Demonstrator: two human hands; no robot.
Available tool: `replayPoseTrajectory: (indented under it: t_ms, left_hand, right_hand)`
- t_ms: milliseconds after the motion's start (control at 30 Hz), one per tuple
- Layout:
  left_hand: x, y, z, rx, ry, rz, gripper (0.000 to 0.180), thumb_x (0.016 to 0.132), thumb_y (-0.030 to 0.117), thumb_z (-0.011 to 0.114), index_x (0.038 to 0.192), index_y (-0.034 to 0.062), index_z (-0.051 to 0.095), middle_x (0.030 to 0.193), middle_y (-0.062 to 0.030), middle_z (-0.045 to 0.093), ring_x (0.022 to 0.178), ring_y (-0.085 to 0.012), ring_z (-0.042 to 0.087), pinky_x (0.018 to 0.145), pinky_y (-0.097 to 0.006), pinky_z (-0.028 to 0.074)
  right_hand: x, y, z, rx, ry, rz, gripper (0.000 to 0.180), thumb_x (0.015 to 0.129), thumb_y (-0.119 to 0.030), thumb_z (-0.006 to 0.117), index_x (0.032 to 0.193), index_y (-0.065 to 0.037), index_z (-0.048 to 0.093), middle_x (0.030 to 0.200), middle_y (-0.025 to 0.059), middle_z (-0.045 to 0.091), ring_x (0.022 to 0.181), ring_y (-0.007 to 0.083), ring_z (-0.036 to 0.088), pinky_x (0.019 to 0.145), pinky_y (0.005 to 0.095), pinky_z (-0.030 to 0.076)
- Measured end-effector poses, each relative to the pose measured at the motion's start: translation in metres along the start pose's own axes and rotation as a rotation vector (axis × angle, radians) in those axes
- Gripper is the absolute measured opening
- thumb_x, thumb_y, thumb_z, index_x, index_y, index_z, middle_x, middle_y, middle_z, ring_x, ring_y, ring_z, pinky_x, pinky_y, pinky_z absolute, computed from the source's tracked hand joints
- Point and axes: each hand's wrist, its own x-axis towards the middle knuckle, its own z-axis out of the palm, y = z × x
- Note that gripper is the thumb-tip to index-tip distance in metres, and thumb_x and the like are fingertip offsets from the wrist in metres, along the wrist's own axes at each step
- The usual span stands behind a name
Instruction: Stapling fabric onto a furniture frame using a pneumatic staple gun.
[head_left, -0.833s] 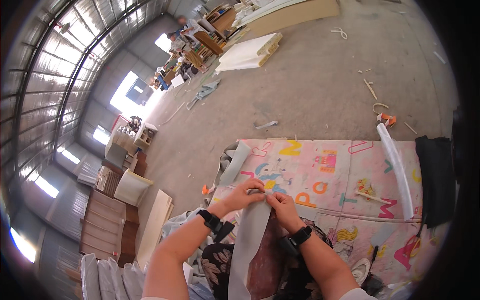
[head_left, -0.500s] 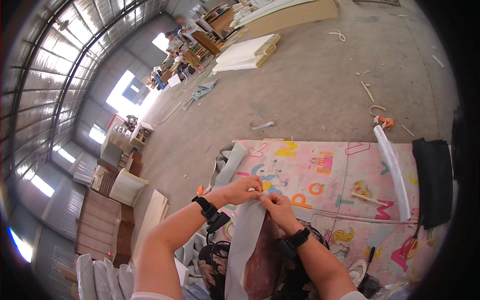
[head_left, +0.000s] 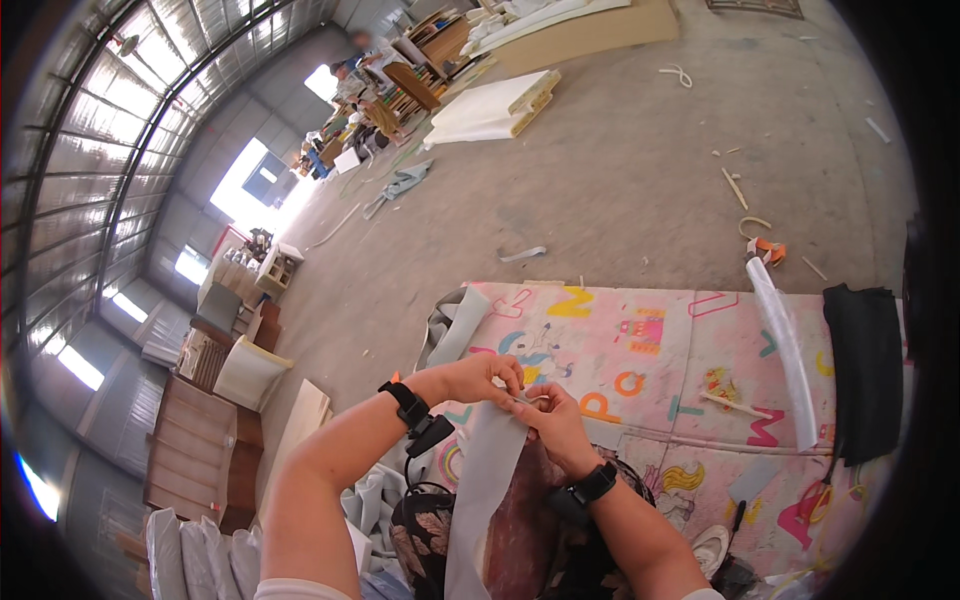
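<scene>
A long grey fabric strip (head_left: 480, 492) runs up from my lap, and both hands meet at its far end. My left hand (head_left: 482, 378) pinches the strip's top edge between thumb and curled fingers. Right beside it, my right hand (head_left: 560, 425) has its thumb on the same end, index finger bent above. The fingers hide the exact spot they hold. Under the strip lies a reddish-brown, smooth-looking piece (head_left: 522, 515) across my legs. More grey fabric (head_left: 455, 325) lies folded at the mat's far left corner.
A pink play mat (head_left: 650, 400) covers the floor ahead. On it are a clear plastic roll (head_left: 785, 350), black fabric (head_left: 862, 370) and a flat-bladed scraper-like tool (head_left: 742, 500). Wrapped bundles (head_left: 205, 560) stand at lower left. Two people (head_left: 370, 90) stand far off near stacked boards.
Both hands stay at the strip's end. My right fingers have lifted and curled a little, with the thumb shifting left over the fabric. The view has tilted slightly.
</scene>
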Motion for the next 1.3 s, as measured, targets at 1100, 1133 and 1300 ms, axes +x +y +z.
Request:
replayPoseTrajectory:
  t_ms: [1100,1133,1300]
  left_hand:
    - [-0.009,0.003,0.097,0.196,0.854,-0.192,0.040,0.093,0.031,0.052,0.129,0.0129,0.053,0.126,-0.0177,0.050,0.117,-0.0357,0.050,0.098,-0.041,0.040]
    - [-0.010,-0.001,0.098,0.186,0.871,-0.152,0.040,0.094,0.033,0.051,0.129,0.0128,0.053,0.126,-0.0176,0.050,0.117,-0.0363,0.050,0.098,-0.041,0.040]
    - [-0.003,0.004,0.099,0.202,0.880,-0.242,0.040,0.094,0.033,0.049,0.128,0.0136,0.053,0.127,-0.0197,0.049,0.117,-0.0379,0.050,0.098,-0.042,0.041]
  right_hand:
    - [0.013,0.028,-0.019,0.026,0.039,0.042,0.022,0.089,-0.018,0.067,0.074,-0.005,0.059,0.061,0.0000,0.056,0.045,0.0048,0.047,0.041,0.0199,0.038]
    - [0.015,0.030,-0.018,0.012,0.037,0.045,0.023,0.089,-0.019,0.068,0.074,-0.005,0.058,0.061,-0.0001,0.056,0.045,0.0047,0.047,0.041,0.0198,0.038]
    - [0.019,0.031,-0.020,-0.004,0.083,0.059,0.023,0.089,-0.019,0.068,0.073,-0.005,0.058,0.061,0.0006,0.056,0.045,0.0051,0.048,0.041,0.0205,0.039]
